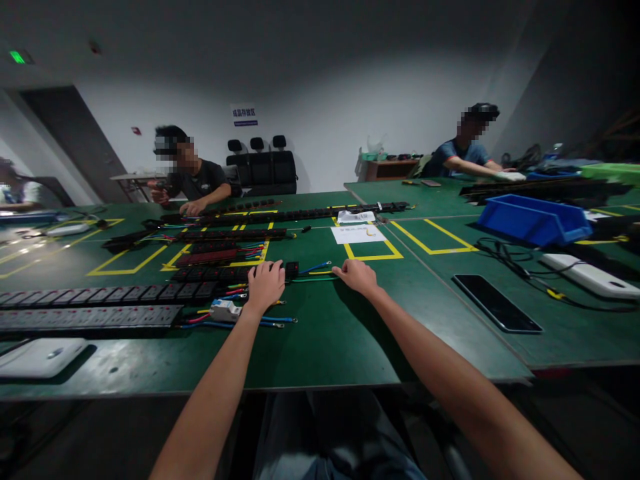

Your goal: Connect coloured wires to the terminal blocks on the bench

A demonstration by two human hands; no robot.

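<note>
My left hand [266, 285] lies over the end of a black power strip [215, 273], its fingers curled around it. From that strip's right end come a blue wire [314, 267] with a ring terminal, a yellow wire [320, 273] and a green wire [315, 280]. My right hand [357, 275] is closed at the far ends of the yellow and green wires; its fingers hide the tips. The blue wire's end stays outside it. Nearer me, a second power strip [100, 317] carries a small grey-white breaker [225, 310] among its wires, close to my left wrist.
More strips [300, 215] and a paper sheet [359, 234] lie beyond my hands on the green table [340, 353]. To the right are a phone [495, 303], a blue bin [535, 220] and a white power bank [590, 275] with cables. Two people work across the table.
</note>
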